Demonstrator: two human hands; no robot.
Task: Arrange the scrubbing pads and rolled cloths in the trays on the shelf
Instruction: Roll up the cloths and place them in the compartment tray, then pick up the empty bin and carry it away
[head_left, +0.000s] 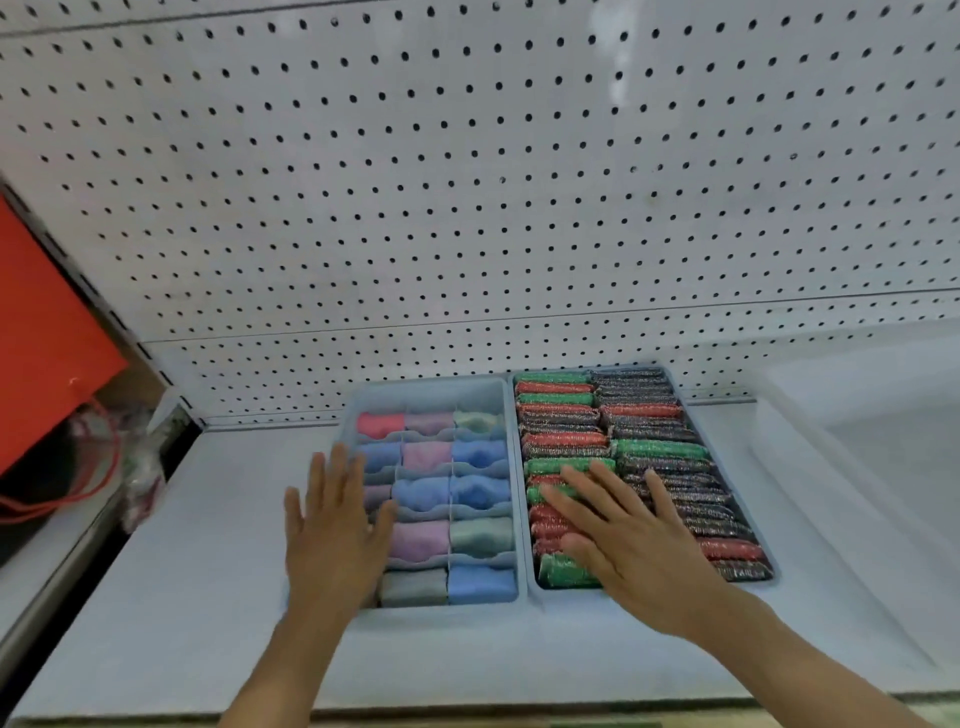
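Two pale blue trays stand side by side on the white shelf. The left tray is split into compartments holding rolled cloths in blue, pink, green and grey. The right tray is packed with rows of glittery scrubbing pads in red, green and black. My left hand lies flat with fingers straight over the left edge of the cloth tray, covering its left column. My right hand is spread flat on the pads in the near left part of the right tray.
A white pegboard wall rises behind the trays. A red panel and a dark item with a red cord sit in the neighbouring bay at the left. A raised white ledge borders the shelf on the right.
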